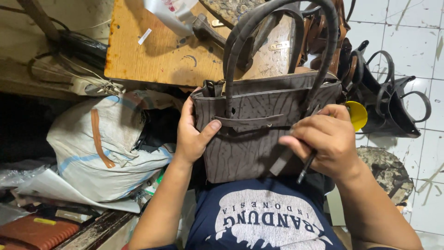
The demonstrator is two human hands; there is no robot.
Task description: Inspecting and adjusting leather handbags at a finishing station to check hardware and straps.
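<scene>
Open tiled floor (407, 28) at the upper right leaves passing room, but the wooden table (157, 51) above, stuffed white sack (97, 143) at left and dark bags (393, 106) at right hem in the centre.

Grey handbag (259, 134): leather-like, matt, wrinkled embossed grain; gold-coloured metal zip along top; handles same grained stuff. Slim tool (307, 165) in right hand (323, 139): dark, smooth, slightly glossy. Workbench (157, 51): bare wood, orange-brown, stained and scuffed. Sack (99, 143): woven white cloth, dull, soiled, brown strap. Black bags (393, 106): smooth, faint sheen. Floor tiles (397, 28): white, glazed, streaked. Yellow disc (357, 115): glossy plastic.
</scene>
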